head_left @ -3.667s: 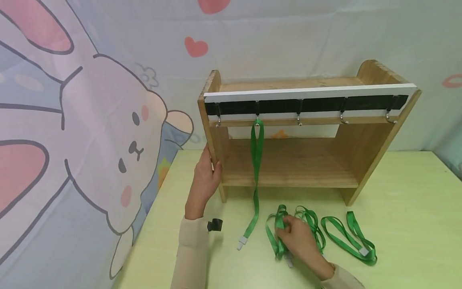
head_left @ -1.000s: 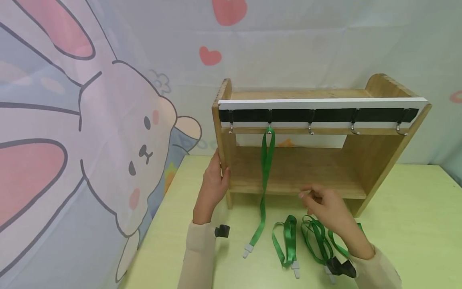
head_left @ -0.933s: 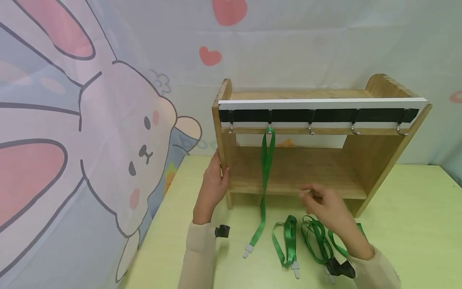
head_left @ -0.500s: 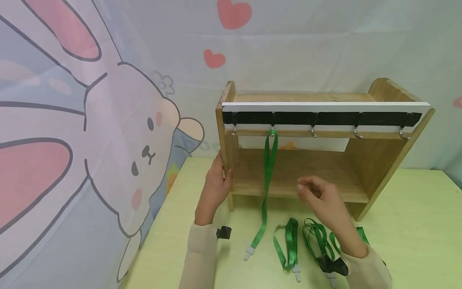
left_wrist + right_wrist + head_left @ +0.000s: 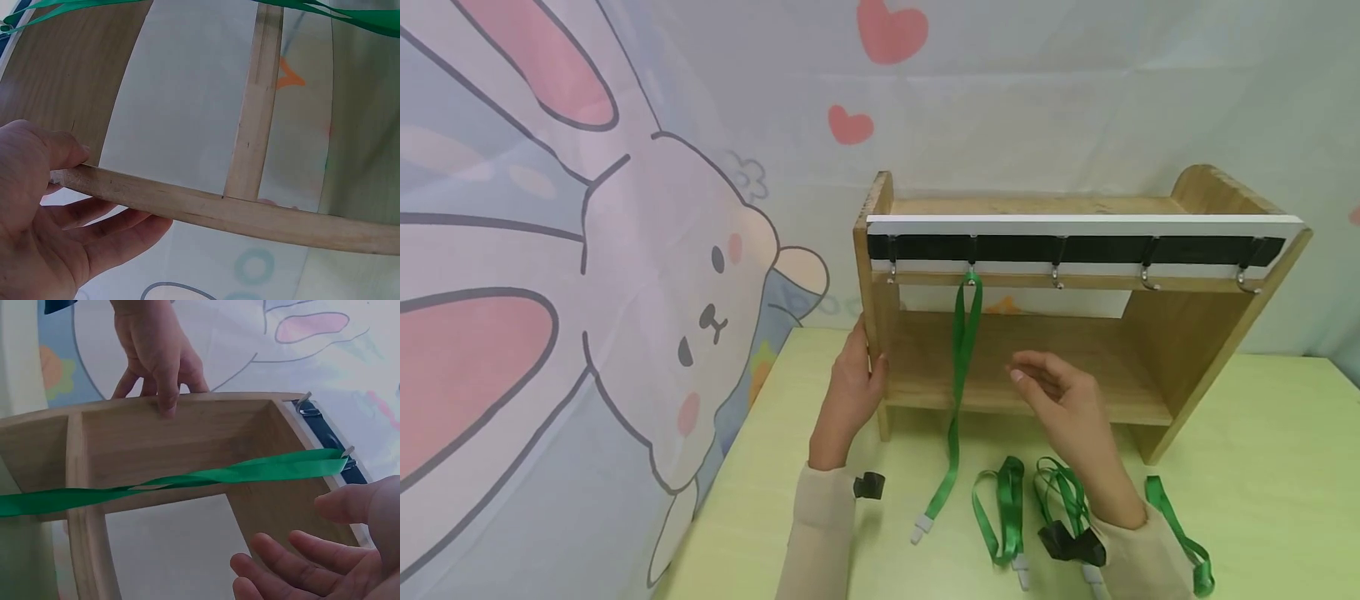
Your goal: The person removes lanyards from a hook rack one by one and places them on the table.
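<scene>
My left hand [image 5: 852, 387] grips the left side panel of a wooden shelf [image 5: 1026, 400], thumb inside and fingers outside, as the left wrist view shows around the panel edge [image 5: 206, 209]. My right hand [image 5: 1067, 404] hovers in front of the lower board, fingers loosely bent, holding nothing. To its left a green lanyard [image 5: 958, 367] hangs by its loop from the second hook [image 5: 972, 277], its white clip [image 5: 921, 528] low over the table. In the right wrist view, the hanging lanyard [image 5: 275, 469] runs past the right hand's fingers [image 5: 284, 559].
Folded green lanyards lie on the table [image 5: 745, 508]: one left [image 5: 1011, 508], one partly behind the right wrist [image 5: 1060, 483], one at the right [image 5: 1183, 537] partly hidden by the sleeve. A black strip [image 5: 1097, 250] across the shelf front carries several metal hooks.
My right hand has left the folded lanyard it was touching and risen towards the hanging one, its fingers loosening. The left hand keeps its hold on the shelf. The head view has shifted slightly.
</scene>
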Demonstrator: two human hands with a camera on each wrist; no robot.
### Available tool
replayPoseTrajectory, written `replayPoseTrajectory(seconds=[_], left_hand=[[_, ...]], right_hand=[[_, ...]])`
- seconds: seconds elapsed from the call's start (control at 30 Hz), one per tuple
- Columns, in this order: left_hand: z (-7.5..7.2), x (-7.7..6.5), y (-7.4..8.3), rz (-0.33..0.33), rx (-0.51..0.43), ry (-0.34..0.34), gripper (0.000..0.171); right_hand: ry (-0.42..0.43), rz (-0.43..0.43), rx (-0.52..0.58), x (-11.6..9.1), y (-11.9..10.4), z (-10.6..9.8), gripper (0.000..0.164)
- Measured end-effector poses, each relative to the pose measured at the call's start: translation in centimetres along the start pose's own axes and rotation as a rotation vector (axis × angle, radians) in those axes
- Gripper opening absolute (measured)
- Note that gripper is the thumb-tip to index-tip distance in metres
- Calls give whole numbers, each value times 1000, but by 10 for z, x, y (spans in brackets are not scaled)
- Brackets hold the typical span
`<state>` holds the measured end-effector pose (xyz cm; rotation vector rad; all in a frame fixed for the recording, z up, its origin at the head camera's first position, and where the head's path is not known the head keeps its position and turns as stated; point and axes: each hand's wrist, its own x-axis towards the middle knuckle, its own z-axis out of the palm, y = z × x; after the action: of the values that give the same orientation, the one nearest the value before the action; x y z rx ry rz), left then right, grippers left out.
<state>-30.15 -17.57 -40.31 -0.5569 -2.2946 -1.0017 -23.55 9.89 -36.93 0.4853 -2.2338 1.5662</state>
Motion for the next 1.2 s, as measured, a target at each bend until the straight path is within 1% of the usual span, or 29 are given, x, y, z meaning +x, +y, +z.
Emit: replayPoseTrajectory(seconds=[0.23,0.43,0.57,0.77,1.0,1.1,1.2], left_hand=[[-2,0,0,3,6,5,63],[-3,-1,0,6,5,6,63],[-3,-1,0,0,8,-2,63],[-3,-2,0,3,5,3,63],[-2,-1,0,10,14,10,63],[-1,-1,1,14,18,7,63],[0,0,1,22,17,10,63]], right_hand=[[18,-29,92,10,-8,12,27],[11,27,160,14,-14,22,30],[6,46,167,15,-16,27,31],[-20,19,180,21,-18,34,35],[-84,45,168,27,-24,40,40],[-88,50,163,29,-24,41,38],[-80,44,159,31,-22,42,33]])
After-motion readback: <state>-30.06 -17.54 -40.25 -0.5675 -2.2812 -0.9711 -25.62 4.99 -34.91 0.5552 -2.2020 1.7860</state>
